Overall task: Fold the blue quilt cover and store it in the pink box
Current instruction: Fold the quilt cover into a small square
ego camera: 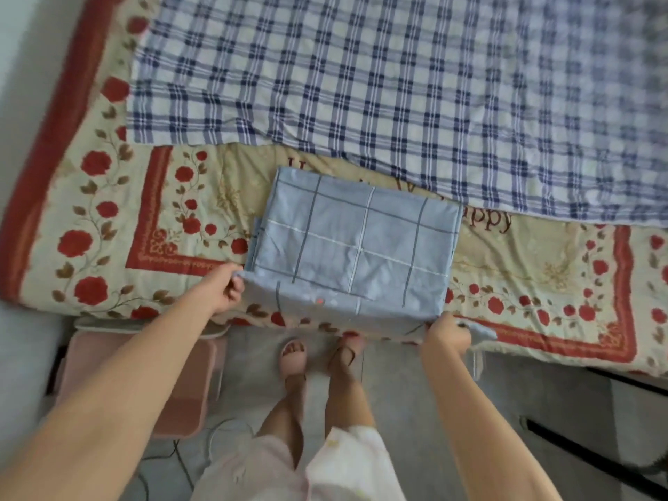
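The blue quilt cover (356, 244), pale blue with a thin grid of lines, lies folded into a thick rectangle near the bed's front edge. Its lowest layer hangs over the edge toward me. My left hand (226, 287) pinches the near left corner of that layer. My right hand (448, 334) grips the near right corner, with a bit of cloth sticking out past the fingers. The pink box (188, 403) stands on the floor below the bed edge at the left, partly hidden behind my left forearm.
A cream bedspread with red roses (108, 226) covers the bed. A blue-and-white checked sheet (397, 74) lies spread across the far part. My feet in pink slippers (292, 359) stand on the grey floor. Cables (217, 439) run beside the box.
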